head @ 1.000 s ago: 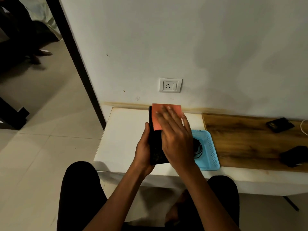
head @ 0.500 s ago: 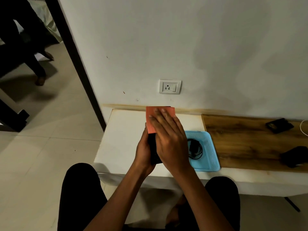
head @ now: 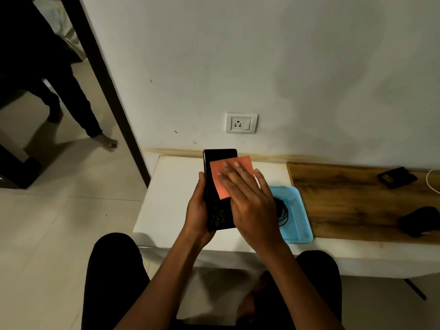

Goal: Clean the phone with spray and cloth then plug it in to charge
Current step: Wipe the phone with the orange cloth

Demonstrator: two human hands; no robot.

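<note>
The left hand (head: 198,210) is wrapped around the left edge of the phone (head: 220,163), holding it above the table (head: 171,198). The right hand (head: 250,201) lies flat with fingers spread, pressing the cloth (head: 238,167) onto the phone's upper half. Just right of the phone, on the table, a blue tray (head: 300,210) holds a black cable (head: 283,213). The socket (head: 241,123) is on the wall above the phone.

Being counted: one black slab phone (head: 220,160), one orange square cloth (head: 223,177), one blue perforated plastic tray (head: 297,210), one white wall socket (head: 241,122), two hands.
</note>
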